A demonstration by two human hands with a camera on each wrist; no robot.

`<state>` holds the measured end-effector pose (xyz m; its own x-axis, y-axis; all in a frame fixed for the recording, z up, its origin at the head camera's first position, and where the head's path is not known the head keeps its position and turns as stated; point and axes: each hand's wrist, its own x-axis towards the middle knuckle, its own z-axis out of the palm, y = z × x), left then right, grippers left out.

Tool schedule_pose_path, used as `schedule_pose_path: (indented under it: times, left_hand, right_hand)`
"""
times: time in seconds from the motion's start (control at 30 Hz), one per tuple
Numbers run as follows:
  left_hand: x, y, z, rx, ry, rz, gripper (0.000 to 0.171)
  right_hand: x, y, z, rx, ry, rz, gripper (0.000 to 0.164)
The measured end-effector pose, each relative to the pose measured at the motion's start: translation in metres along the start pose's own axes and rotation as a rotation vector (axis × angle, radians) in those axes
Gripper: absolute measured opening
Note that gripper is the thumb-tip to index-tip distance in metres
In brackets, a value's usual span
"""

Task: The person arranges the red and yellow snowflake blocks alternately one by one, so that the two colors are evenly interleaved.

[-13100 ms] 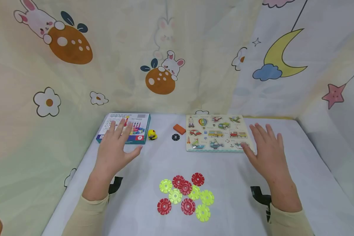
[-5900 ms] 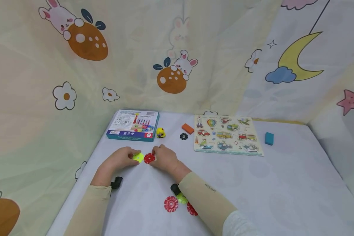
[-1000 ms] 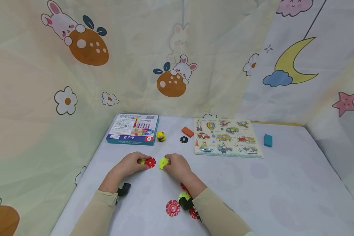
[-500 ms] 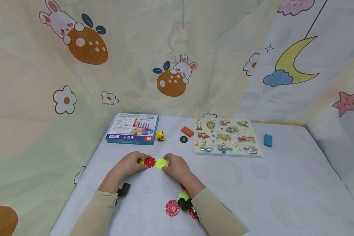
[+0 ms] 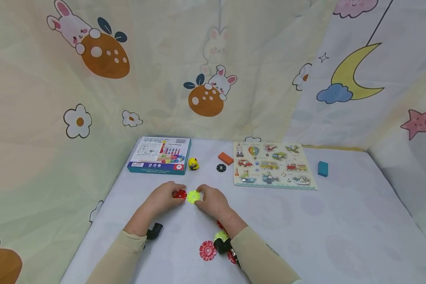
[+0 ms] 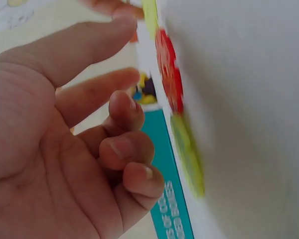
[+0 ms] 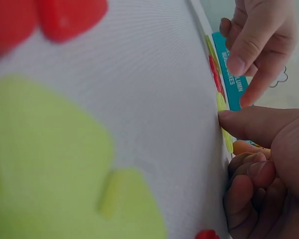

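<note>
Flower-shaped plastic discs lie in a row on the white cloth, edge to edge. A red disc (image 5: 180, 194) is in the middle and a yellow-green disc (image 5: 193, 197) at its right. The row's left yellow-green disc (image 6: 188, 157) shows in the left wrist view; my left hand covers it in the head view. My right hand (image 5: 214, 202) pinches the right yellow-green disc between thumb and index finger. Around the red disc stands my left hand (image 5: 165, 197), its thumb and index finger spread; the left wrist view shows them apart from the row.
Loose discs, including a red one (image 5: 208, 251) and a yellow-green one (image 5: 221, 236), lie near my right wrist, partly hidden. Behind are a flat box (image 5: 159, 156), a yellow toy duck (image 5: 193, 163), an orange block (image 5: 226, 158), a black chip (image 5: 221, 168), a picture puzzle (image 5: 275, 165) and a blue block (image 5: 322, 169).
Both hands were spread over the table at first, with the discs heaped together. The right yellow-green disc has moved left against the red one. My left hand has shifted right, loosening its grip.
</note>
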<state>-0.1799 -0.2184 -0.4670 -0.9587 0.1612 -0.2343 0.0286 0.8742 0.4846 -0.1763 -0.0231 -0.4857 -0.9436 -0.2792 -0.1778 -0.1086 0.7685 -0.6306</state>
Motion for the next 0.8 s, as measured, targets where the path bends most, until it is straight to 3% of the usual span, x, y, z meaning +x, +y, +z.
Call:
schedule_pose_path:
  times: [0.33,0.57,0.8]
  left_hand:
    - [0.006,0.006,0.023,0.029,-0.009,0.092,0.050]
    - [0.007,0.003,0.025,0.044,0.000,0.109,0.048]
    - [0.005,0.004,0.023,0.051,-0.019,0.118,0.048]
  right_hand:
    - [-0.001,0.001,-0.001,0.000,0.010,-0.015,0.042]
    - [-0.003,0.000,-0.004,0.024,0.004,-0.014,0.048]
    - [-0.023,0.001,-0.024,0.083,-0.032,-0.036,0.053]
